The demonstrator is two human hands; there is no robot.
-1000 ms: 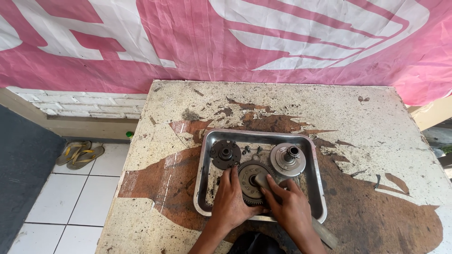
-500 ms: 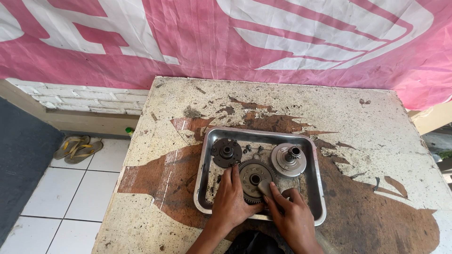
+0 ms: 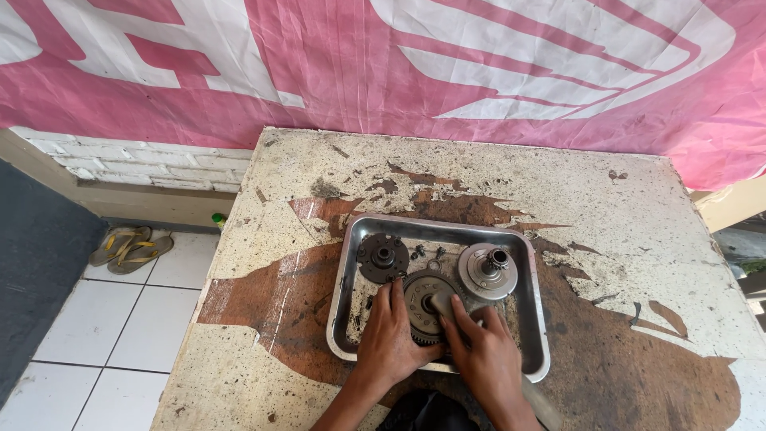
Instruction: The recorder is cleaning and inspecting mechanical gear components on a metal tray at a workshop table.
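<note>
Both hands down in the metal tray point(image 3: 536, 319); left hand point(image 3: 391, 339) lies spread flat beside the toothed gear point(image 3: 423, 297). Right hand point(image 3: 487, 359) presses its thumb on the gear's hub, fingers loose; grey hub point(image 3: 487, 271) sits just beside.

Two bare forearms come up from the bottom edge, with no sleeves, gloves, watch or rings on them. The left hand point(image 3: 391, 339) and the right hand point(image 3: 487, 359) are both uncovered, with short nails and grime dulling the fingers. A dark garment point(image 3: 427, 411) shows between the forearms, its kind unclear.
</note>
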